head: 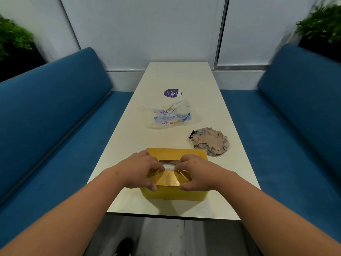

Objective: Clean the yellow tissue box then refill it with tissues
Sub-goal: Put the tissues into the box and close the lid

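Resting on the yellow tissue box (167, 179), our left hand (141, 170) and right hand (195, 173) curl their fingers at its top slot, pinching white tissue (168, 166) between them. Beyond the fingertips lie a crumpled cloth (211, 142), an empty wrapper (170, 117) and a round sticker (172, 93) on the white table (129, 137), flanked by blue benches (55, 117). The wrapper's print is unreadable.

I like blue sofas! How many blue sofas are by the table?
2. One blue sofa runs along the table's left side, the other blue sofa along its right side. Any others outside the picture can't be seen.
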Tool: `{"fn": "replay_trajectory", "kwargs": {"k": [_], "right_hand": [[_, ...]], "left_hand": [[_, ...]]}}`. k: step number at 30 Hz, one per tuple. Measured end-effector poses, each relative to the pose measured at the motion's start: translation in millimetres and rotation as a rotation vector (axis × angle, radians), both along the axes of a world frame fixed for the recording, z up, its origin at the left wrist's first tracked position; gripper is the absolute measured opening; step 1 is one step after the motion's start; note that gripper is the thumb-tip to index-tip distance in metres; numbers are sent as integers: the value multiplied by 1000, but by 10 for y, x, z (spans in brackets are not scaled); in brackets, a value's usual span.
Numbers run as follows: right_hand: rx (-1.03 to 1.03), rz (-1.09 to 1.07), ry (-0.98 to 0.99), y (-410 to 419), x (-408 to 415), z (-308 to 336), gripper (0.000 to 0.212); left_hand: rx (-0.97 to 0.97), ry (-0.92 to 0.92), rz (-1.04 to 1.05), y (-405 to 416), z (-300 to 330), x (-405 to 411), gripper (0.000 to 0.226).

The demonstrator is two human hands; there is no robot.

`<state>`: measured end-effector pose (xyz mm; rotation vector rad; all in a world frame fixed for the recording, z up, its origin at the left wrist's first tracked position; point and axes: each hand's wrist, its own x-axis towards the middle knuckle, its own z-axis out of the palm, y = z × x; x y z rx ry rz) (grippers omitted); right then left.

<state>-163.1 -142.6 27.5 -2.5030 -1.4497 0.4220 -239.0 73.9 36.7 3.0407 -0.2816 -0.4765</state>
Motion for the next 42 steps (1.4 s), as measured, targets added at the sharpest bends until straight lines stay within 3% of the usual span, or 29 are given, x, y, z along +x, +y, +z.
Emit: {"fn": "replay_trajectory", "kwargs": {"k": [2, 4, 6, 8, 10, 13, 22, 33, 36, 39, 42], "right_hand": [[174, -132, 38, -65, 25, -57, 56], [459, -441, 40, -136, 89, -154, 50], [572, -738, 74, -180, 162, -261, 45], [536, -880, 222, -186, 209, -365, 44], [587, -955, 408, -164, 222, -426, 36], [737, -1033, 660, -134, 208, -452, 17], [826, -1083, 634, -68, 221, -558, 26], [864, -1089, 666, -78, 268, -601, 27], [848, -1064, 600, -80, 272, -583, 27], [708, -948, 418, -94, 279, -528, 32], [494, -700, 184, -53, 311, -495, 36]], "left_hand": [[-31, -12, 6, 26, -10, -32, 71], [-204, -107, 84, 80, -66, -90, 73], [-473, -308, 303, 108, -178, -116, 70], [-640, -415, 607, 95, -307, -63, 58], [-756, -336, 846, 39, -389, 21, 56], [-926, -253, 988, -19, -430, 93, 56], [-758, -354, 982, -130, -427, 117, 48], [-848, -373, 1012, -79, -437, 122, 46], [-782, -356, 984, -54, -415, 148, 47], [-609, -485, 751, -68, -345, 170, 39], [-391, -383, 331, -152, -241, 231, 19]]}}
